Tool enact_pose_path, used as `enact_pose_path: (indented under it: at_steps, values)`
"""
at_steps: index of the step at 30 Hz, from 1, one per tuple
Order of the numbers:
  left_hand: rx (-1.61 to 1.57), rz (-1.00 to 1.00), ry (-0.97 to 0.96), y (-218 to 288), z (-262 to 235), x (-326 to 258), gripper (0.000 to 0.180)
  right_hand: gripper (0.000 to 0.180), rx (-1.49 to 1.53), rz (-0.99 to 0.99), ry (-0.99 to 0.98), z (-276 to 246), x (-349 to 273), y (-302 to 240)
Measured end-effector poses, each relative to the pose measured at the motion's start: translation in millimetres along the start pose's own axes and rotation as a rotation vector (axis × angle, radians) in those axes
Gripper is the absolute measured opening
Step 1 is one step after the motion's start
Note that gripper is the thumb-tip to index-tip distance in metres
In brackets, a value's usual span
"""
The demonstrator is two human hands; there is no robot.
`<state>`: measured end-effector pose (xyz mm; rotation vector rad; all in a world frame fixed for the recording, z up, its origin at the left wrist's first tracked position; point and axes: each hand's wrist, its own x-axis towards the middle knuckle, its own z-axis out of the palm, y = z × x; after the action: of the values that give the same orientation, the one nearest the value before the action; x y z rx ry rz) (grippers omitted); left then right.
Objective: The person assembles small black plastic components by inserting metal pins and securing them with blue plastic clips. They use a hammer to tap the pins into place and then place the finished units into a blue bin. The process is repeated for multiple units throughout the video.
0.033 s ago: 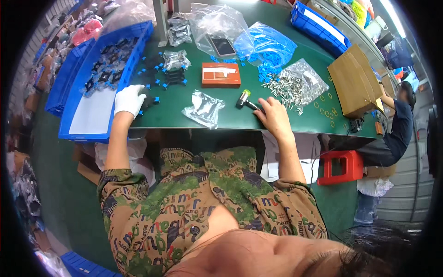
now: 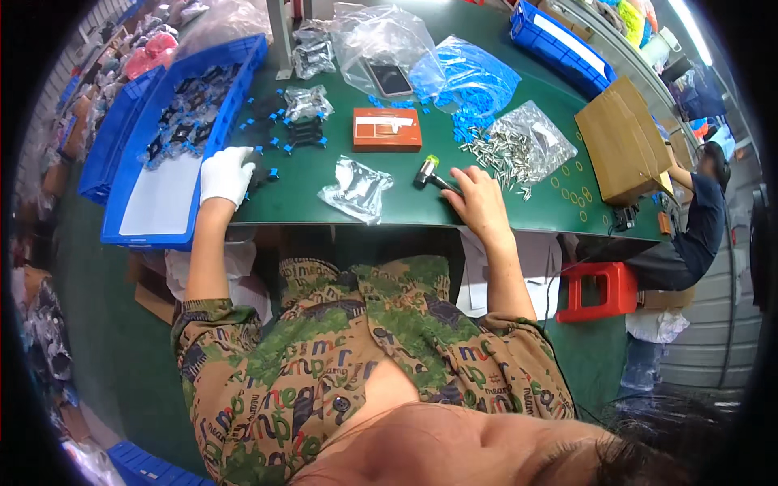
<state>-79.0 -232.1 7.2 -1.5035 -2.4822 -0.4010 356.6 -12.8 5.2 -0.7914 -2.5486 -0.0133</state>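
My left hand (image 2: 225,176), in a white glove, lies at the right rim of the long blue tray (image 2: 113,231). Its thumb stands apart from the curved fingers, close to black parts with blue ends (image 2: 261,172); no held thing shows. My bare right hand (image 2: 484,202) rests palm down near the table's front edge. Thumb and fingers lie loosely around the handle end of a small mallet (image 2: 438,181) with a black face and a yellow-green face. The mallet lies on the table, and my palm hides the handle's tip. Between my hands is a clear plastic bag (image 2: 356,192).
A red-brown box (image 2: 387,144), a phone (image 2: 391,79) and bags of blue pieces (image 2: 478,81) lie farther back. Right of my right hand are silver metal pins (image 2: 504,155), yellow rings (image 2: 574,197) and a cardboard box (image 2: 624,142). A co-worker (image 2: 701,219) sits at the far right.
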Motion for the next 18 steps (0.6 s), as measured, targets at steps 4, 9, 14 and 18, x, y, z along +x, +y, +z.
enact_pose_path:
  at_steps: [4, 9, 14, 18]
  values:
    - [-0.277, 0.141, 0.345, 43, -2, -24, 0.018, 0.032, 0.237, -0.203, -0.038, 5, 16, -47]
    - [-0.724, 0.044, 0.218, 115, -3, -78, 0.018, 0.03, 0.264, -0.26, -0.14, 24, 36, -102]
    - [-1.018, -0.066, 0.032, 129, 20, -122, 0.02, 0.021, 0.228, -0.309, -0.146, 50, 36, -108]
    - [-1.4, -0.235, -0.196, 132, 41, -150, 0.024, 0.016, 0.333, -0.343, -0.071, 53, 32, -103]
